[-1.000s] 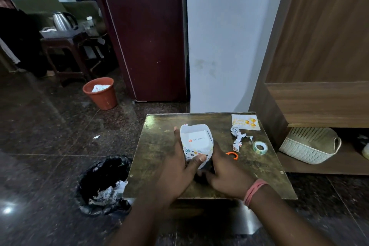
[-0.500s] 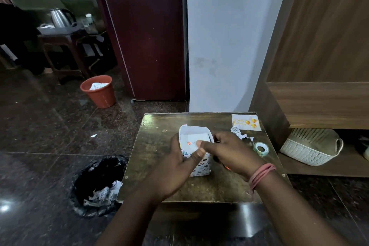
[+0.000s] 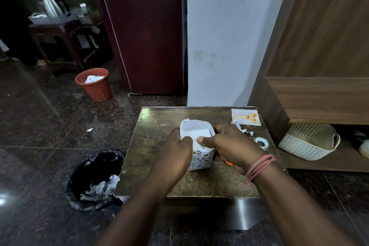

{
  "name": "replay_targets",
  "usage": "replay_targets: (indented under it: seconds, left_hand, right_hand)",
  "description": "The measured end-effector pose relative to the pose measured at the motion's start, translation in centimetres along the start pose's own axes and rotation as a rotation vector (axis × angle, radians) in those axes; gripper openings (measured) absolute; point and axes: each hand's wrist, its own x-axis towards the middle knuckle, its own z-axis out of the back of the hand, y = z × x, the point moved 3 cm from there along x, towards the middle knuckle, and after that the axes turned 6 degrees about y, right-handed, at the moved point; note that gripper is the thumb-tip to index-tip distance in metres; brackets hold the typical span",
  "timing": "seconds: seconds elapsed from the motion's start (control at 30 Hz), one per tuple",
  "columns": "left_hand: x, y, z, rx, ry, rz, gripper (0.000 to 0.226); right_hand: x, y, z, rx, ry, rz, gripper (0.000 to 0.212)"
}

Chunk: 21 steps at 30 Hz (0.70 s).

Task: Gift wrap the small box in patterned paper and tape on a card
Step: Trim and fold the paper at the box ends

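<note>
A dark polished stone floor (image 3: 50, 126) and a pale wall (image 3: 225, 36) were seen around a small square brass-toned table (image 3: 151, 146). A black-lined bin (image 3: 93, 179) stood at the table's left, a woven white basket (image 3: 307, 142) on the shelf at its right. On the table stood the small white box (image 3: 199, 136), sleeved in spotted patterned paper (image 3: 199, 160) left open at the top. A printed birthday card (image 3: 246, 117) lay at the far right corner, a clear tape roll (image 3: 262, 143) nearer. The paper's near edge was pinched by the left hand (image 3: 175, 152) and the right hand (image 3: 229, 144), fingers curled.
</note>
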Motion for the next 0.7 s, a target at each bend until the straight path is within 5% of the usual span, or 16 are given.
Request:
replay_targets:
  seconds: [0.57, 0.7]
  left_hand:
    - [-1.7, -1.9, 0.2, -0.046, -0.001, 0.031, 0.041]
    - [-2.7, -1.5, 1.2, -0.055, -0.064, -0.052, 0.043]
  right_hand:
    - [0.2, 0.1, -0.3, 0.053, -0.080, -0.062, 0.045]
    - [0.5, -0.3, -0.2, 0.007, -0.091, -0.057, 0.068]
